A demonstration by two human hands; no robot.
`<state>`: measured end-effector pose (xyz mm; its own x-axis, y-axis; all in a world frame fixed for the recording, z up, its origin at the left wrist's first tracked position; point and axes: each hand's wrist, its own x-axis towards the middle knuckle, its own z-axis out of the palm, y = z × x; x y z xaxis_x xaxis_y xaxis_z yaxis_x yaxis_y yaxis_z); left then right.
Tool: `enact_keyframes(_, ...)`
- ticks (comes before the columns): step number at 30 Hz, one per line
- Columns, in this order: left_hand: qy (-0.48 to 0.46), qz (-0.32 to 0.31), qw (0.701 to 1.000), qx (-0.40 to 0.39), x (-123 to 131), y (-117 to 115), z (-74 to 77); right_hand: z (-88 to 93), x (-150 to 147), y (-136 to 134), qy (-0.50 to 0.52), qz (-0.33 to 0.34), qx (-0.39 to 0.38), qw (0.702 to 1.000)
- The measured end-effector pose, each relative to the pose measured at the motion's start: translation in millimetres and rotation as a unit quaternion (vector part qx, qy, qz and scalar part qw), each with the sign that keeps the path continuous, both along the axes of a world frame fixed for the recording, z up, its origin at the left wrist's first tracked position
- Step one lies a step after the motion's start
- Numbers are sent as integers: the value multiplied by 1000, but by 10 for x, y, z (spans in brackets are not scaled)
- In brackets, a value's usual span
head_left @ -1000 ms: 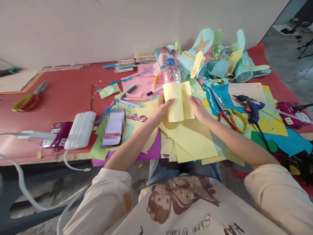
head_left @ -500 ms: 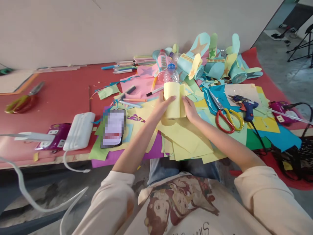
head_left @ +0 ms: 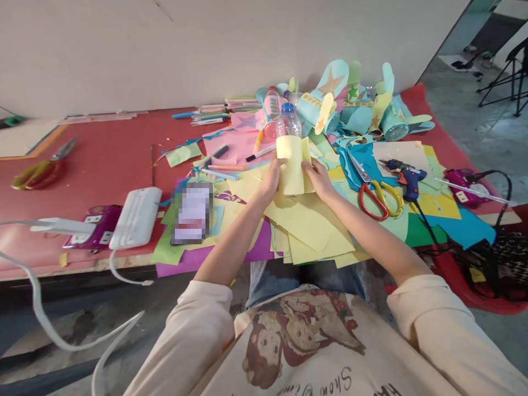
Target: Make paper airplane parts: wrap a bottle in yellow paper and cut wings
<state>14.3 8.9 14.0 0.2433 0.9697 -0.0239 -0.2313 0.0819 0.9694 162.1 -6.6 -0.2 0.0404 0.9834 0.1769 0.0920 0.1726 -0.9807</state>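
Clear bottle (head_left: pixel 289 127), left of the glue gun (head_left: pixel 411 182), sits gripped through yellow paper (head_left: pixel 291 173) by the left hand (head_left: pixel 272 175), right hand (head_left: pixel 320 177) pinching the flap (head_left: pixel 306 149): front covered, flap not yet flat, back hidden from me.

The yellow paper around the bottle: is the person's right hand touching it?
Touching: the head view shows the right hand on the yellow paper, at its side flap, with no visible gap.
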Motion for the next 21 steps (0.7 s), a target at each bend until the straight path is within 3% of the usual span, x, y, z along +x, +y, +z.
enact_keyframes(4,-23,15,999,33,-15,2,10,21,2,-2,10,16,-9,1000)
enact_keyframes(11,-46,14,998,-29,2,-14,-7,47,4,5,23,28,-18,999)
enact_keyframes(21,-25,15,999,-44,-28,-58,31,21,8,21,6,27,-1,1000)
